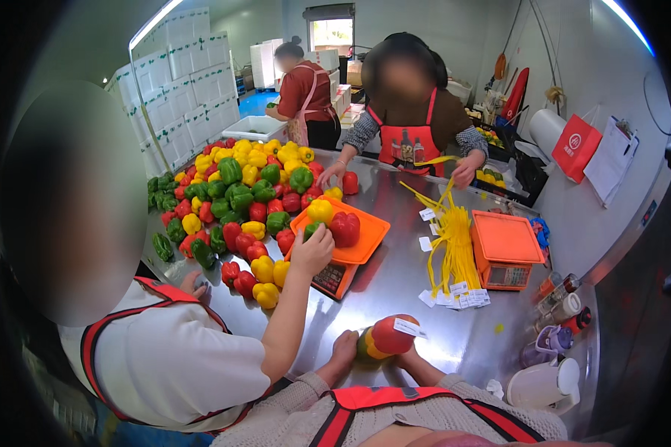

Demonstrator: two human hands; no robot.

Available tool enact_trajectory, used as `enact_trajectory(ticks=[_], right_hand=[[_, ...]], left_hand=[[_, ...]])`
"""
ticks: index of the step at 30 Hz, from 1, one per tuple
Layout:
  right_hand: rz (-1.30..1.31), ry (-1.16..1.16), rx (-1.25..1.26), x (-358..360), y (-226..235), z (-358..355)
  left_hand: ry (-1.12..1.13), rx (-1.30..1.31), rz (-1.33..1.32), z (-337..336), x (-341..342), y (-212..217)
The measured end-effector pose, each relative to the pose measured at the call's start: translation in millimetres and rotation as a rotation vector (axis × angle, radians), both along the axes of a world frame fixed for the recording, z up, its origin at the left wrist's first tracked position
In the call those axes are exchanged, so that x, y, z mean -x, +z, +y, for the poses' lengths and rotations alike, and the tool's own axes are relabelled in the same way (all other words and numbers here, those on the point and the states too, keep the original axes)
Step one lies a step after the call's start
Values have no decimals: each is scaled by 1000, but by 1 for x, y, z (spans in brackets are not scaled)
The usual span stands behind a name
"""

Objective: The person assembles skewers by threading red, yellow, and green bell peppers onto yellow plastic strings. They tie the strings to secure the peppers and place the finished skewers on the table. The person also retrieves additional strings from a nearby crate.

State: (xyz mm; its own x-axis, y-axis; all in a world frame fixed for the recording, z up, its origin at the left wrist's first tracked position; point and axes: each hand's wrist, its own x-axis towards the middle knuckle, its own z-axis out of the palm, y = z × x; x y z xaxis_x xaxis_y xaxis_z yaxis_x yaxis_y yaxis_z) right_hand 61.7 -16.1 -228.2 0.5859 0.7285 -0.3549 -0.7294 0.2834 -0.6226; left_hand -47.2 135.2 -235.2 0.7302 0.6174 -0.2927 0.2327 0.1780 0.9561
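1. My left hand (343, 352) and right hand (410, 359) are wrapped around a bundle of peppers (384, 337), red over yellow and green, carrying a white tag (409, 327), held just above the steel counter (462, 339) close to my chest.
2. Beside me on the left, a co-worker's hand (313, 249) rests fingers on a green pepper on the orange scale (350, 246).
3. Yellow ties (455, 249) lie mid-counter beside a second orange scale (505, 249).
4. Farther left sits the pepper heap (235, 201); across the counter, a person in a red apron (410, 141) stands.
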Motion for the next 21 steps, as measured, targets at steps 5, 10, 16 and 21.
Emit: enact_trajectory(ticks=[5, 10, 16, 21], right_hand=[[-589, -299, 363, -55, 52, 21], [-796, -532, 271, -139, 121, 0], [-902, -511, 50, -172, 198, -24], [-904, -458, -20, -131, 271, -43]], left_hand=[[-115, -105, -225, 24, -56, 81], [-292, -96, -433, 15, -120, 192], [-413, 30, -712, -5, -137, 266], [-520, -479, -791, -24, -113, 311]])
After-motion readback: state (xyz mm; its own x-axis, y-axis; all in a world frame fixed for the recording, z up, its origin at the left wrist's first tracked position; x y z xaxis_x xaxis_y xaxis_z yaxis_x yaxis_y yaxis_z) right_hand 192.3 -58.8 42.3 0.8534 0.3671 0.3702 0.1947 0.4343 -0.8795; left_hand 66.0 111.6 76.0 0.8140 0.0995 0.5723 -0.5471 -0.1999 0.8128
